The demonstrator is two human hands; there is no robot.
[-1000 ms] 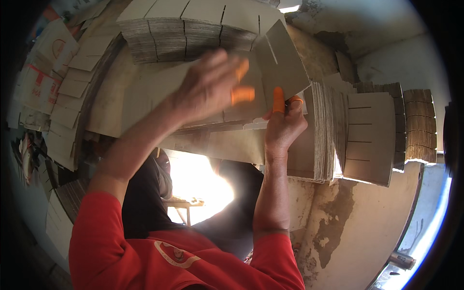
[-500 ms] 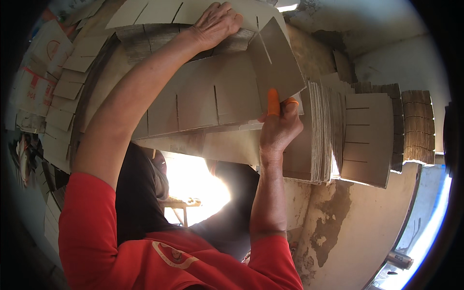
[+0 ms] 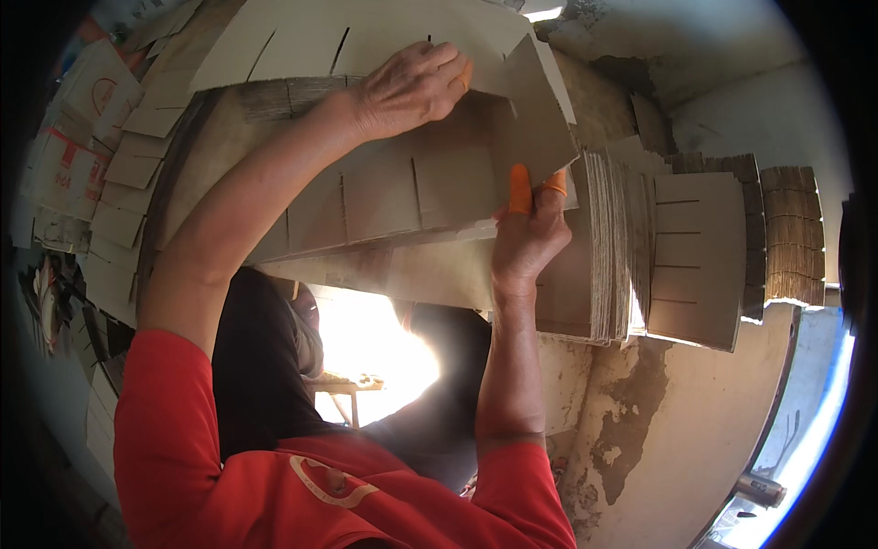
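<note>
A slotted cardboard sheet (image 3: 393, 197) lies tilted across the middle of the view, its long edge cut with several narrow slits. The right hand (image 3: 529, 240) is closed on its lower right part, thumb and forefinger wearing orange rubber finger caps (image 3: 519, 189) and pinching the board between them. The left hand (image 3: 407, 87) reaches further up, fingers curled down over the top edge of the same sheet, with a bit of orange showing at one fingertip; it presses on the board where it meets a second slotted sheet (image 3: 366, 41) lying above it.

Just right of the right hand stands a thick stack of cardboard pieces (image 3: 608, 247) on edge, and beside that another stack of slotted sheets (image 3: 700, 256), with more corrugated piles (image 3: 791, 233) further right. More cut cardboard pieces (image 3: 119, 156) are spread out on the left. Below, the red sleeves (image 3: 174, 439) of the person's shirt fill the bottom, over a stained concrete floor (image 3: 658, 430).
</note>
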